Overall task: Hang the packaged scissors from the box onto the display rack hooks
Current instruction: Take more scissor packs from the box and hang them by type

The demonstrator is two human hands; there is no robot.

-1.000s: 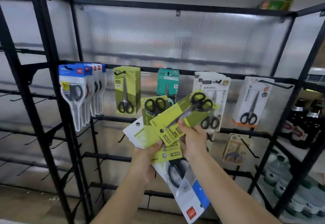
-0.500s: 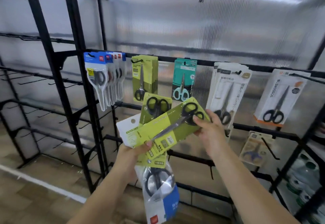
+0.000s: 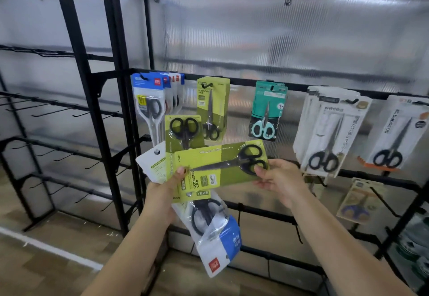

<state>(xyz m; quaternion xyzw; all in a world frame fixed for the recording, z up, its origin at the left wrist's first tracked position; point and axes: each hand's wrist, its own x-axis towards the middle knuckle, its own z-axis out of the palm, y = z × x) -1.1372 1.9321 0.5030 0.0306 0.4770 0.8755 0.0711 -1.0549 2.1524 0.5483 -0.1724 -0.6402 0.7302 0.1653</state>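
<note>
Nearest, the left hand grips a fanned bundle of four flat scissor packs: a clear crinkled plastic pouch with a blue and white card hanging downward, a white card poking out to the left, an upright lime-green card with black-handled scissors, and on top a long lime-green pack lying almost level. The thumb presses the blade end of that top pack. The right hand pinches its other end, thumb over the black handle loops, fingers curled behind the card.

Just beyond stands the black metal display rack, square tubing with thin wire hooks, backed by ribbed translucent sheeting. Along one rail hang five groups: blue-topped clear pouches, several deep; a stack of lime-green cards; a teal card with pale-handled scissors; a stack of white cards; and another white card at the right edge. One rail lower hangs a beige card, blurred. The hooks on the left bay are bare.
</note>
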